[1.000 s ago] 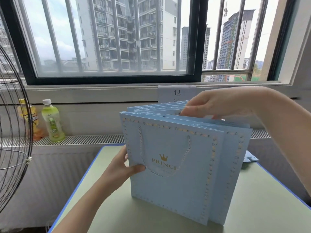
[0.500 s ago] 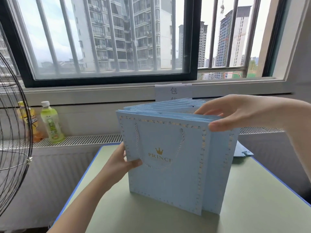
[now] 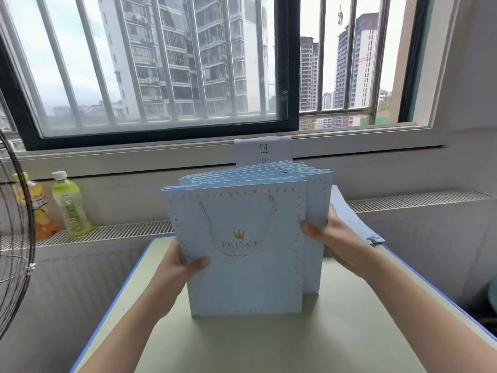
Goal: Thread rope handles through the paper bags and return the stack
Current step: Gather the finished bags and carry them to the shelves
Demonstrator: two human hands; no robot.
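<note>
A stack of several flat light-blue paper bags (image 3: 250, 281) stands upright on the table, gold dotted border and "PRINCE" crown logo facing me. A white rope handle (image 3: 208, 232) hangs in a loop down the front bag. My left hand (image 3: 185, 267) grips the stack's left edge, thumb on the front face. My right hand (image 3: 330, 238) grips the right edge, thumb on the front and fingers behind. The bags at the back fan out slightly at their tops.
The pale green table (image 3: 269, 343) has a blue rim. Another light-blue sheet or bag (image 3: 349, 211) lies behind my right hand. Two drink bottles (image 3: 70, 205) stand on the radiator ledge at left, beside a wire fan guard (image 3: 16, 238). A window with bars fills the background.
My right hand left the top of the stack and came down to grip its right edge. The stack turned square to me and its bags closed together.
</note>
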